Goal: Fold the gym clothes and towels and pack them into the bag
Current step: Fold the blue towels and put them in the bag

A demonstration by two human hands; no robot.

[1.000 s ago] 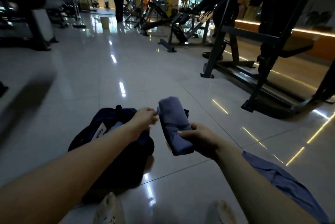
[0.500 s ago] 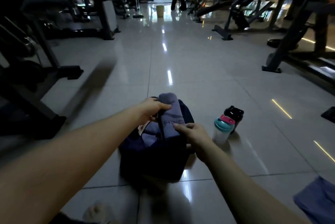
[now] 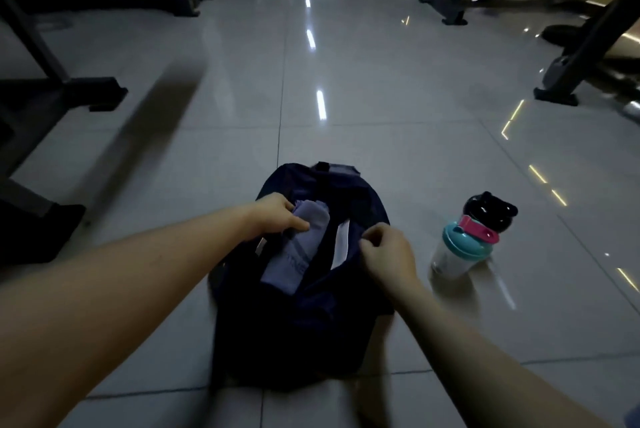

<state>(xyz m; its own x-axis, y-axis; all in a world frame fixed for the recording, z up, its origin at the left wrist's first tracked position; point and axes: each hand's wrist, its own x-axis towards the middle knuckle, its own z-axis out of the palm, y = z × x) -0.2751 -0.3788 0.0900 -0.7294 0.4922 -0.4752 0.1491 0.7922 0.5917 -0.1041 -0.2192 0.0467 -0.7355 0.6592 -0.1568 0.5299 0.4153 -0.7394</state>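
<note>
Left hand point(image 3: 277, 216): fingers curled over the far end of a folded lilac towel point(image 3: 298, 247), thumb side toward the viewer, gripping it at the left edge of the bag's opening.

Right hand point(image 3: 388, 254): fingers bent together, pinching the dark fabric at the right edge of the same opening, just beside a pale strip point(image 3: 341, 247) inside the rim.

Towel: a long, narrow bundle lying lengthwise in the mouth of the bag, far end under the left hand, near end tucked down against the dark interior. Faint lettering shows near its near end; it is too blurred to read.

Bag point(image 3: 311, 323): dark navy, soft-sided, resting on the floor between the two forearms, opening facing up.

Shaker bottle point(image 3: 457, 251): clear body, teal lid with a pink flip cap, standing on the floor to the right of the bag, near the right hand but apart from it.

Black bottle point(image 3: 490, 211): directly behind the shaker, touching or nearly so; which cannot be told.

Floor point(image 3: 346, 98): glossy pale tiles carrying reflected ceiling lights.

Machine frames: dark steel bases at far left point(image 3: 59, 88) and far right point(image 3: 571, 81), well apart from the bag.
</note>
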